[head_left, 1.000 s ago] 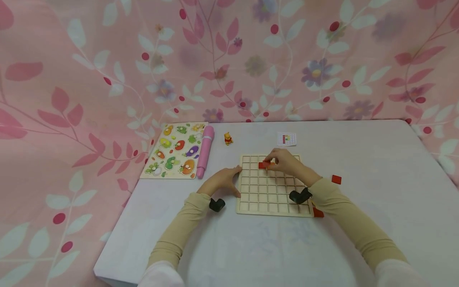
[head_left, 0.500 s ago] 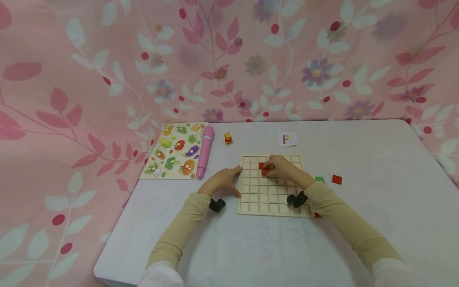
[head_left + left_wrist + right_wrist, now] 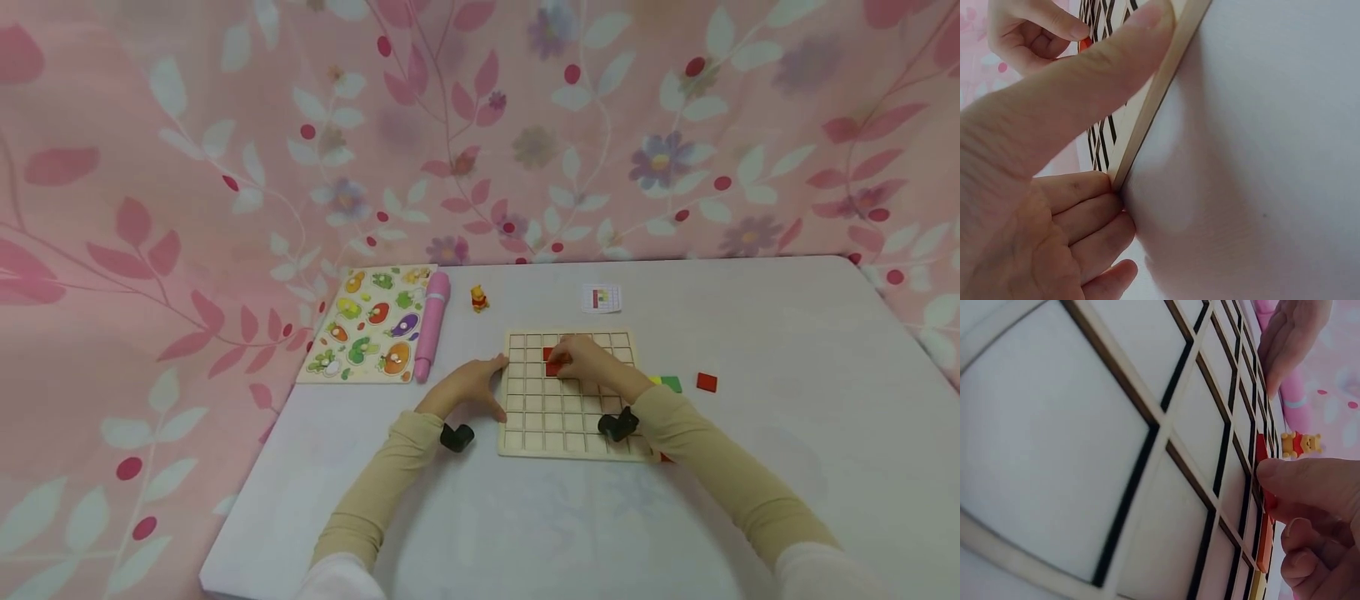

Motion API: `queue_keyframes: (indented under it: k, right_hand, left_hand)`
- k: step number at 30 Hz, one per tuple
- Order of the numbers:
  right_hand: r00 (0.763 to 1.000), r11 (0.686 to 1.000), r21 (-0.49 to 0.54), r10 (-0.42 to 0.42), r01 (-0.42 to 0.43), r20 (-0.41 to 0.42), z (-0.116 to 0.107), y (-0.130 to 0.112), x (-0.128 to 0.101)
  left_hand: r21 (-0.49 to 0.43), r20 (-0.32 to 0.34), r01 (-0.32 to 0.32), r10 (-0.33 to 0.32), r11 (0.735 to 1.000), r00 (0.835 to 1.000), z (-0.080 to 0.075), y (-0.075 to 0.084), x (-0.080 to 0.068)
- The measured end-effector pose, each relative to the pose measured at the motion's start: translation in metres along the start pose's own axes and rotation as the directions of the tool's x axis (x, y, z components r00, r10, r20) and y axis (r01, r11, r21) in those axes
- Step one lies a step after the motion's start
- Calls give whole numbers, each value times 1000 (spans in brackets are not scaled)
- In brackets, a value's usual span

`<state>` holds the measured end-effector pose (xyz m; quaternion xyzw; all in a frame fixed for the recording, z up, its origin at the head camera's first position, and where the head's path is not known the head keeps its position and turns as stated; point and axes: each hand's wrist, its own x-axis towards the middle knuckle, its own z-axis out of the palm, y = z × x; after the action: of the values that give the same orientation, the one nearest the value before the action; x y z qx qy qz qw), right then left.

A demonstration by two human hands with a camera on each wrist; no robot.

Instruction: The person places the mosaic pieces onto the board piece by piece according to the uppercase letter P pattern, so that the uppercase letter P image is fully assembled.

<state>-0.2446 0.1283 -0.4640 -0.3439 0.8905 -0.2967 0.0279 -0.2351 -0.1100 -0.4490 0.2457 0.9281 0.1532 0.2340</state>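
Observation:
A square wooden grid board lies on the white table. My left hand rests at its left edge, thumb pressed on the border and fingers against the side, as the left wrist view shows. My right hand is over the upper middle cells. Its thumb and finger pinch a red tile, which lies in or just over a second-row cell. Another red tile sits directly above it. In the right wrist view an orange tile and a yellow tile also sit on the board; the right hand hides them from the head view.
Right of the board lie a loose red tile, a green tile and, partly under the right sleeve, more tiles. A pattern card, a small bear figurine, a pink roller and a vegetable puzzle board are farther back.
My right hand has lowered the red tile from above the first row to the second-row cell and still touches it. The left hand keeps its place. The head view has tilted up slightly.

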Motion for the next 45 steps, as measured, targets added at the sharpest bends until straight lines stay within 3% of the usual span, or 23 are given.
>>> queue_keyframes:
  k: [6,18,26,36,45]
  right_hand:
    - [999,999,-34,-43,42,-26,4,-4,0]
    - [999,999,-41,-28,27,-31,5,-6,-2]
    - [998,998,-11,60,-60,-21,1,-10,-4]
    - [994,997,16,77,-76,-81,-2,-12,-6]
    - [993,994,35,101,-99,-58,-4,-11,-12]
  left_hand:
    - [18,-13,-3,4,1000,1000,1,-1,-2]
    - [13,-5,-1,1,1000,1000,2,0,-1]
    - [20,-11,-8,8,1000,1000,1,-1,0]
    - [20,-16,-3,3,1000,1000,-1,-2,-2]
    - [7,-12,-20,20,1000,1000,3,-3,-1]
